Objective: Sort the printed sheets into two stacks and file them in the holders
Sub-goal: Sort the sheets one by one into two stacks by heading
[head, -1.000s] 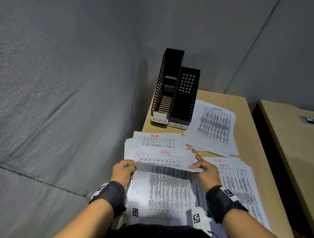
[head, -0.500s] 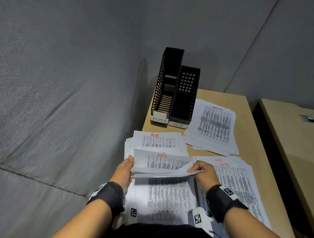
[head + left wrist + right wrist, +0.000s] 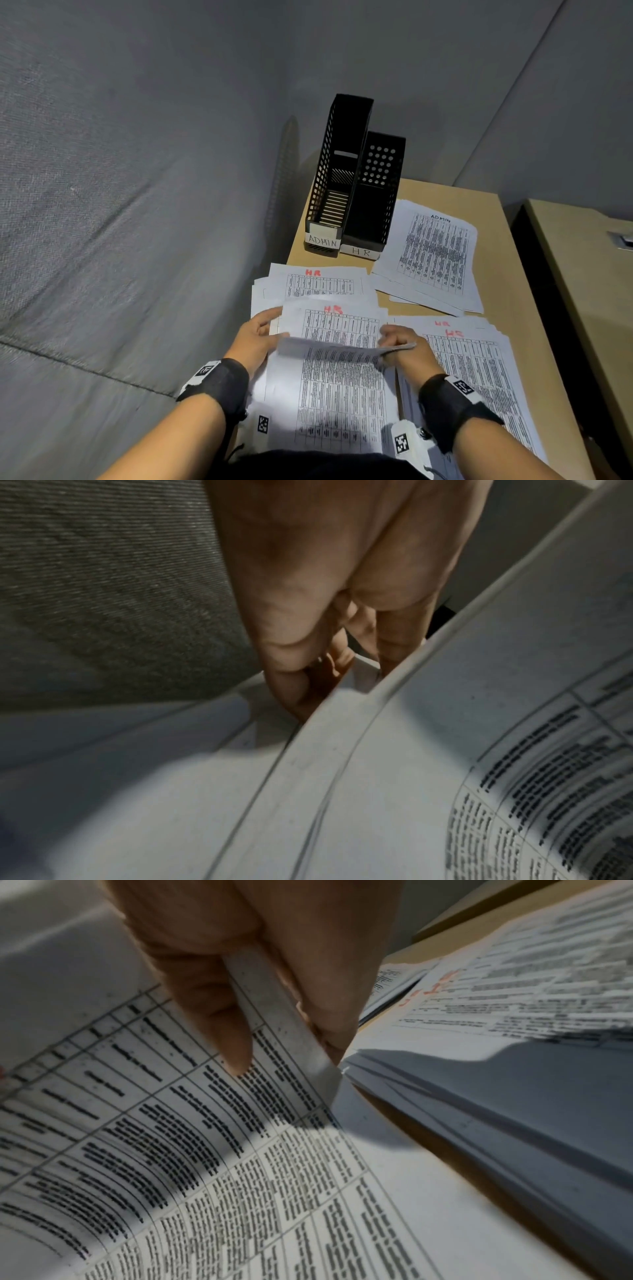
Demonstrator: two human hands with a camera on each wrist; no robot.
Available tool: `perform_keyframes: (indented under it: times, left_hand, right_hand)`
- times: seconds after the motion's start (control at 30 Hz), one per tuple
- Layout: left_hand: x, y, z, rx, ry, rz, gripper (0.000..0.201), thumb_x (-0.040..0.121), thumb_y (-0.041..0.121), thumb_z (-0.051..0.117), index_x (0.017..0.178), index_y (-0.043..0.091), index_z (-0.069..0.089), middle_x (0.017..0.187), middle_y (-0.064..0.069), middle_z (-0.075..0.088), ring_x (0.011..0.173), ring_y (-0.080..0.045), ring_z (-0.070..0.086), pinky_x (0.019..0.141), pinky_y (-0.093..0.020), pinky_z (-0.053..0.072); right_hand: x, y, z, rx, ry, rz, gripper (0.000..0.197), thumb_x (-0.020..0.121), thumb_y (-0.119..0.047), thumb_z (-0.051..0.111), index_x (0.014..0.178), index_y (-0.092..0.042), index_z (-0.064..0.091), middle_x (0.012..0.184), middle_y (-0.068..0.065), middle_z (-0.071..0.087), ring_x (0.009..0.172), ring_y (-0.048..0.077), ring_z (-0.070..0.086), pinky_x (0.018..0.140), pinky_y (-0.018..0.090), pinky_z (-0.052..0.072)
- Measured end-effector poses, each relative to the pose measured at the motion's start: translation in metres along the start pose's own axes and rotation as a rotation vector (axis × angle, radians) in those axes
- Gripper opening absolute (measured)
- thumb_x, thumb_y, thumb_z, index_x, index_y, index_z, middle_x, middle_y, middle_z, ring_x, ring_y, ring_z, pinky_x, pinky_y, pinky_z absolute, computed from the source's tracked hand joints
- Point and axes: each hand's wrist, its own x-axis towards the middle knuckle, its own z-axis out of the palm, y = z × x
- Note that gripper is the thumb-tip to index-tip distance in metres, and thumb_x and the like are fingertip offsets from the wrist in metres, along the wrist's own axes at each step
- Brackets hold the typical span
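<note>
Both hands hold one printed sheet marked HR in red [image 3: 337, 327] a little above the unsorted pile [image 3: 339, 404] at the desk's near edge. My left hand [image 3: 260, 337] grips the sheet's left edge [image 3: 445, 723], fingers partly hidden behind the paper. My right hand [image 3: 399, 344] pinches its right edge [image 3: 281, 1007] between thumb and fingers. Another HR sheet [image 3: 318, 282] lies further back on the pile. An HR stack [image 3: 479, 373] lies at the right front, an ADMIN stack [image 3: 435, 253] behind it. Two black holders stand at the back, labelled ADMIN [image 3: 330, 192] and HR [image 3: 375, 205].
The wooden desk [image 3: 507, 274] is narrow, with a grey fabric partition [image 3: 137, 205] close on its left and behind it. A second desk [image 3: 582, 274] stands to the right across a dark gap. Bare wood shows between the stacks.
The held HR sheet has dropped lower and tipped, so more of its printed table shows. Both hands kept their hold and shifted slightly inward.
</note>
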Motion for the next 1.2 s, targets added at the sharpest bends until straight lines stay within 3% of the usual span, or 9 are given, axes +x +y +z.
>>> perform_keyframes:
  times: [0.2,0.33,0.43,0.6,0.7,0.77,0.87,1.1,1.2]
  left_hand:
    - [0.003,-0.005,-0.001,0.102,0.029,-0.019,0.028,0.079,-0.023,0.053,0.085,-0.002,0.070,0.088,-0.020,0.065,0.078,-0.027,0.056,0.074,-0.033,0.045]
    - [0.001,-0.007,-0.003,0.075,0.032,0.009,0.009,0.080,-0.014,0.061,0.086,-0.008,0.064,0.074,-0.012,0.057,0.064,-0.020,0.048,0.057,-0.022,0.045]
    - [-0.003,-0.011,-0.005,0.066,-0.001,-0.035,0.034,0.080,0.033,0.074,0.074,0.004,0.058,0.071,-0.014,0.044,0.065,-0.028,0.036,0.064,-0.035,0.036]
    - [-0.014,0.004,0.004,0.109,-0.055,-0.176,0.072,0.067,0.087,0.039,0.058,0.015,0.046,0.054,-0.007,0.031,0.047,-0.017,0.027,0.048,-0.026,0.022]
    - [-0.018,0.009,0.009,0.062,-0.136,-0.195,0.071,0.078,0.079,0.028,0.047,0.016,0.033,0.043,-0.004,0.037,0.045,-0.023,0.050,0.051,-0.025,0.037]
    - [-0.018,0.011,0.011,-0.007,-0.165,-0.184,0.069,0.088,0.069,0.029,0.049,0.012,0.035,0.051,-0.017,0.058,0.078,-0.037,0.070,0.077,-0.037,0.053]
    - [-0.011,0.007,0.013,0.068,0.047,-0.039,0.049,0.081,0.052,0.060,0.062,0.008,0.050,0.070,-0.018,0.066,0.076,-0.031,0.066,0.083,-0.041,0.052]
    - [0.013,-0.009,-0.004,0.894,0.242,0.054,0.049,0.071,0.020,0.071,0.117,0.022,0.054,0.117,-0.009,0.053,0.108,-0.031,0.051,0.095,-0.038,0.044]
    - [0.009,-0.011,0.001,0.880,0.262,0.058,0.072,0.067,0.009,0.076,0.132,0.015,0.046,0.124,-0.013,0.048,0.115,-0.031,0.049,0.099,-0.038,0.042]
  right_hand:
    - [0.004,0.003,-0.005,0.052,0.113,-0.030,0.028,0.059,0.026,0.065,0.057,-0.001,0.063,0.109,-0.011,0.059,0.094,0.016,0.057,0.063,0.016,0.047]
    - [-0.006,0.004,-0.003,0.110,0.135,0.013,0.021,0.069,0.024,0.061,0.060,0.005,0.059,0.076,0.016,0.063,0.075,0.027,0.059,0.059,0.025,0.053]
    - [-0.012,-0.001,-0.002,0.152,0.125,0.040,0.029,0.068,0.028,0.053,0.066,-0.001,0.056,0.072,0.020,0.057,0.067,0.026,0.056,0.046,0.022,0.050]
    - [-0.022,-0.010,-0.005,0.310,-0.041,0.072,0.072,0.066,0.036,0.050,0.118,-0.014,0.046,0.103,0.013,0.055,0.089,0.029,0.058,0.053,0.030,0.059]
    - [-0.026,-0.013,-0.004,0.243,-0.111,0.110,0.059,0.071,0.033,0.052,0.117,-0.003,0.051,0.101,0.014,0.060,0.086,0.024,0.059,0.050,0.021,0.055]
    - [-0.022,-0.008,-0.003,0.221,-0.115,0.119,0.040,0.072,0.032,0.048,0.094,0.002,0.061,0.110,0.020,0.062,0.093,0.026,0.061,0.054,0.022,0.057]
    - [-0.018,0.000,-0.004,0.208,-0.150,0.141,0.033,0.069,0.033,0.052,0.064,0.000,0.053,0.102,0.019,0.071,0.098,0.032,0.065,0.070,0.035,0.057]
    - [-0.025,-0.004,-0.011,0.083,-0.106,0.115,0.037,0.079,0.000,0.070,0.115,-0.008,0.062,0.101,0.002,0.072,0.098,0.014,0.066,0.093,0.033,0.048]
    - [-0.020,-0.020,-0.029,0.178,0.028,0.094,0.033,0.083,0.003,0.066,0.114,-0.004,0.057,0.082,-0.002,0.071,0.059,0.001,0.064,0.060,0.018,0.053]
